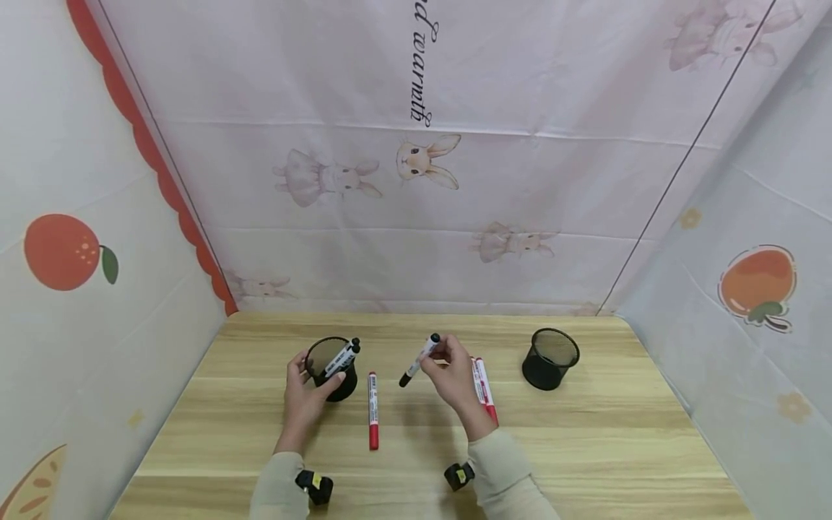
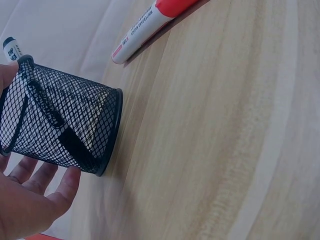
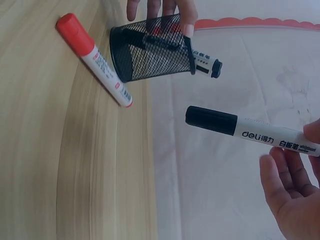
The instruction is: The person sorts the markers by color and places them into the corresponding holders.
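My left hand [image 1: 302, 408] grips a black mesh pen cup [image 2: 75, 117], thumb at the rim and fingers round the side. Two black whiteboard markers [image 1: 341, 359] lean inside this cup, their ends sticking out over the rim. Between thumb and fingers, my right hand [image 1: 455, 375] pinches another black whiteboard marker [image 3: 260, 131]. It is raised over the table and tilted, with its black cap pointing down to the left, to the right of the cup. A red whiteboard marker [image 1: 373, 410] lies on the table between the two hands.
Two more red markers [image 1: 484, 390] lie side by side on the wooden table [image 1: 604, 440], partly hidden by the right hand. A second black mesh cup [image 1: 549, 360] stands farther right, with nothing in it. Printed cloth walls [image 1: 416, 274] enclose the table's back and sides.
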### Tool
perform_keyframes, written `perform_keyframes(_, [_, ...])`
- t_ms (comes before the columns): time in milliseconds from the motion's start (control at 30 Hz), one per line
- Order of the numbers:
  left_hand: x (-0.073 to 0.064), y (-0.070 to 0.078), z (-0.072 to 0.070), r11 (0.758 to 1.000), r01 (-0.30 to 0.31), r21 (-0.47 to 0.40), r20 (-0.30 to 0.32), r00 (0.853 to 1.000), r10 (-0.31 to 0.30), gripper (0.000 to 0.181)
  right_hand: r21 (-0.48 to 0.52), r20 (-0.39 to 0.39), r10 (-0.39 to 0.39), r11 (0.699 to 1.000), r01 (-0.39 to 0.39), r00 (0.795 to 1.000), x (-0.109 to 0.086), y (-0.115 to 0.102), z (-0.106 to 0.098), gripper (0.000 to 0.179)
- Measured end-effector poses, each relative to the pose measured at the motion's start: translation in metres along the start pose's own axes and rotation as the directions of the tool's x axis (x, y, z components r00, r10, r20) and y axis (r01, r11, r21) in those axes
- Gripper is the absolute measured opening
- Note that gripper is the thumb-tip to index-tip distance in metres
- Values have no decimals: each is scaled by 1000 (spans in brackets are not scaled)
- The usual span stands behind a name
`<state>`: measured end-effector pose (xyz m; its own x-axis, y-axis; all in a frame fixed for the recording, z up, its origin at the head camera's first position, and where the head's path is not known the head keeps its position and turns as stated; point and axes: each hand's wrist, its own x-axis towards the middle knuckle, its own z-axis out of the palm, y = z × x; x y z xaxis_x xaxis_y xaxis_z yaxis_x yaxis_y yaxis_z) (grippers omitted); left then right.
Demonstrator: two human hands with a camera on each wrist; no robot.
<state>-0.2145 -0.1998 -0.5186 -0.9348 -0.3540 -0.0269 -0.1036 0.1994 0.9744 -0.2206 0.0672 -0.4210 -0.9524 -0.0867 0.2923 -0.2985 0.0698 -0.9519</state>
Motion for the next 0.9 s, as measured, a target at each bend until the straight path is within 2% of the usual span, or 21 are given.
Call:
perform_keyframes(167, [0,1,0,1000,-14,-7,-5,1000,14,93,22,-17,-10,1000,10,1000,2,-3,4,22])
perform_keyframes(400, [-1,2,1,1000,-16,4,-14,1000,16,92,57,0,-28,998,28,1000,4,-4,10,21])
perform_keyframes(700, [-3,3,0,1000,-14,15,-5,1000,14,92,99,13,38,994,-39,999,5,0,19,19])
perform_keyframes(900, [-3,2,0,1000,-19,17,2,1000,19,91,118,5,20,993,-21,1000,5,-2,25,19])
